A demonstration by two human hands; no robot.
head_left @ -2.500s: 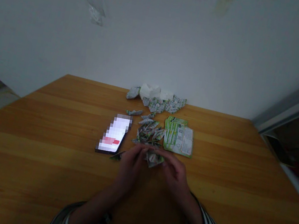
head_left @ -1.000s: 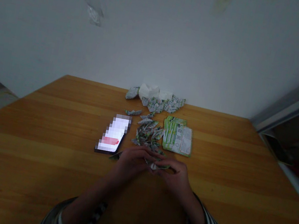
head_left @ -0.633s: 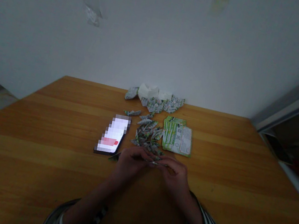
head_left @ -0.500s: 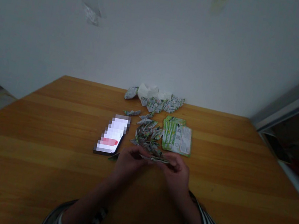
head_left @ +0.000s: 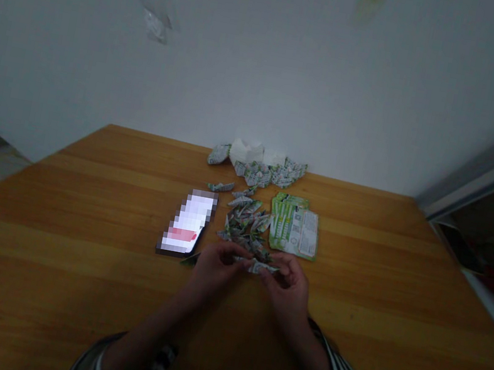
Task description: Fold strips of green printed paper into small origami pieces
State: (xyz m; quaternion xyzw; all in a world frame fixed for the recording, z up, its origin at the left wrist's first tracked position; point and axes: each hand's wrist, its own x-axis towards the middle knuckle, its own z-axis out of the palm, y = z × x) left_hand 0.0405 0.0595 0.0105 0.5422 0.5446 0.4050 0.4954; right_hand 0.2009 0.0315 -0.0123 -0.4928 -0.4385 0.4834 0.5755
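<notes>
Head view: wooden table (head_left: 81, 200) against white wall (head_left: 267, 67), folded paper pieces (head_left: 245, 223) heaped mid-table.

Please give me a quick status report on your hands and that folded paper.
Left hand and right hand pinching folded paper piece. Pile of folded pieces just beyond. Phone off to the left.

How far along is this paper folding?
Done: a pile of small folded pieces lies beside the phone. In hand: a folded piece, pinched between the left hand and right hand. Remaining: the green cards look unfolded, though I can't tell how many there are.
</notes>
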